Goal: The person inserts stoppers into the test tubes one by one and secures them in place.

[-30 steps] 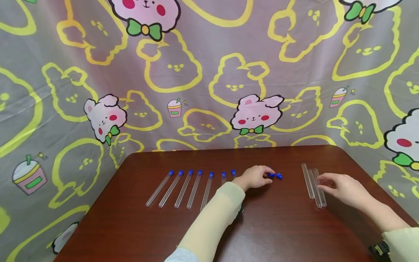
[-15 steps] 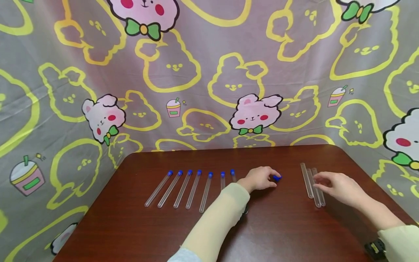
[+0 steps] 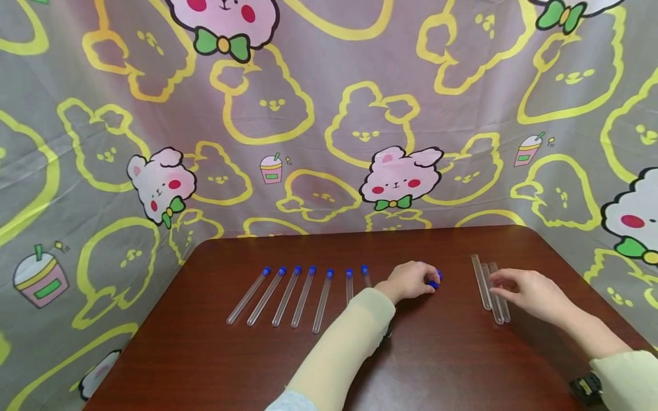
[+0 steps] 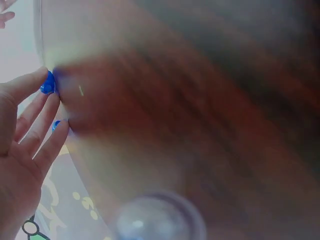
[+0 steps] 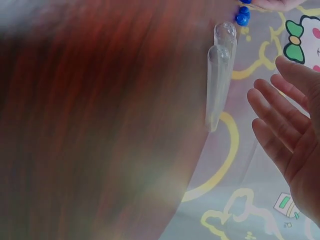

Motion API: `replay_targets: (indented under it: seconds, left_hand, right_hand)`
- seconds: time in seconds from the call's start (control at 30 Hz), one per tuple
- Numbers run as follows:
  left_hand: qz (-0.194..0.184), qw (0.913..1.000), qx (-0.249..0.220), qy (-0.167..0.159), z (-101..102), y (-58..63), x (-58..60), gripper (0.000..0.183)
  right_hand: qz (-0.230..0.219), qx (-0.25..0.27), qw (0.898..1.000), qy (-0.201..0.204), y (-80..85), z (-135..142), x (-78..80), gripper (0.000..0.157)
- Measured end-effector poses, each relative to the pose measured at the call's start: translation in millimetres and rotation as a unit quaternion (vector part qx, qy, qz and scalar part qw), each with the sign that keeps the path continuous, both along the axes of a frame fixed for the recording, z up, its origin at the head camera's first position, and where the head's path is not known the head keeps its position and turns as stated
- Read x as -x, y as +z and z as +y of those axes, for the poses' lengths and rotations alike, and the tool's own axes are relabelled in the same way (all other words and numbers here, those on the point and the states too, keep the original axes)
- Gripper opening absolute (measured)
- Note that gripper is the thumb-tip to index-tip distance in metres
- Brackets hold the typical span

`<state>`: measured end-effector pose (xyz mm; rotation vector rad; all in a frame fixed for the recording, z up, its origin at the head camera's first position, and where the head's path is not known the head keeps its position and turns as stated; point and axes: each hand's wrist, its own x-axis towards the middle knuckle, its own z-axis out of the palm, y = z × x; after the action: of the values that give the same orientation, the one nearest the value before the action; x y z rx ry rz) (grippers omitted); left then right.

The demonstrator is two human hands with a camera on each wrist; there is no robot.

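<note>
My left hand (image 3: 412, 279) reaches over the table with thumb and finger on either side of a blue test tube cap (image 4: 48, 83), pinching it. Another blue cap (image 4: 56, 125) shows behind its fingers in the left wrist view. Several uncapped clear test tubes (image 3: 482, 282) lie side by side at the right. My right hand (image 3: 534, 294) hovers beside them, fingers loosely bent and holding nothing; the right wrist view shows a gap between its fingertips and the tubes (image 5: 217, 90). Blue caps (image 5: 242, 19) appear by the left hand in that view too.
A row of test tubes with blue caps (image 3: 303, 297) lies on the left half of the brown table (image 3: 437, 354); my left forearm hides part of the last ones. A patterned curtain (image 3: 319, 137) hangs behind the table and along both sides.
My left hand has moved slightly right onto the blue caps, and its thumb and finger have closed on one. The right hand has stayed nearly still beside the uncapped tubes.
</note>
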<state>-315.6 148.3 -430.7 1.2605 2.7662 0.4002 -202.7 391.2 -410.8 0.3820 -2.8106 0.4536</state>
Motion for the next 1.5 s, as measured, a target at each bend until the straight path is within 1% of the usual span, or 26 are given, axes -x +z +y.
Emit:
replay_targets:
  seconds: [0.13, 0.23, 0.37, 0.5, 0.6, 0.67, 0.77, 0.87, 1.0, 1.17, 1.23, 1.33, 1.5]
  left_hand:
    - [0.017, 0.9998, 0.002, 0.005, 2, 0.9, -3.4, 0.006]
    - [0.025, 0.9996, 0.006, 0.008, 3, 0.5, -5.1, 0.011]
    - [0.019, 0.9998, 0.001, 0.009, 1, 1.7, -4.7, 0.014]
    - [0.001, 0.9994, -0.033, 0.013, -7, 6.0, -0.8, 0.014]
    - [-0.009, 0.9978, -0.064, 0.015, -18, 9.7, 3.5, 0.014]
    - [-0.014, 0.9962, -0.085, 0.009, -26, 12.1, 5.9, 0.014]
    - [-0.033, 0.9923, -0.12, -0.002, -37, 15.5, 8.4, 0.014]
    - [-0.067, 0.9857, -0.154, -0.01, -48, 19.0, 8.6, 0.012]
    - [-0.105, 0.9768, -0.186, -0.005, -61, 24.6, 5.9, 0.012]
    - [-0.138, 0.9651, -0.222, -0.009, -76, 29.4, 4.5, 0.014]
    - [-0.145, 0.9608, -0.236, -0.012, -82, 29.6, 4.9, 0.015]
    - [-0.149, 0.9566, -0.25, -0.017, -90, 30.1, 5.3, 0.016]
    - [-0.147, 0.9539, -0.26, -0.03, -103, 30.7, 4.6, 0.02]
  right_hand:
    - [-0.005, 0.005, 1.0, 0.007, -0.6, -7, 7.0, 0.024]
    - [-0.011, 0.008, 1.0, 0.01, -0.9, -11, 14.2, 0.023]
    - [-0.014, 0.005, 1.0, 0.001, 0.0, -12, 23.2, 0.02]
    - [-0.02, 0.002, 1.0, -0.011, 2.5, -9, 29.9, 0.021]
    - [-0.03, -0.001, 0.999, -0.018, 3.3, -7, 35.6, 0.023]
    - [-0.04, -0.001, 0.999, -0.024, 2.8, -5, 38.2, 0.025]
    - [-0.057, 0.002, 0.998, -0.033, 1.3, -2, 40.5, 0.028]
    - [-0.068, 0.001, 0.997, -0.038, -0.3, 0, 41.4, 0.031]
    - [-0.072, -0.004, 0.997, -0.039, -4.1, 2, 44.4, 0.032]
    - [-0.08, 0.0, 0.996, -0.041, -8.9, 4, 48.3, 0.031]
    - [-0.082, -0.001, 0.996, -0.041, -10.2, 3, 49.7, 0.03]
    - [-0.084, -0.007, 0.996, -0.039, -11.7, 0, 51.2, 0.028]
    - [-0.093, -0.011, 0.995, -0.042, -11.5, -4, 52.2, 0.031]
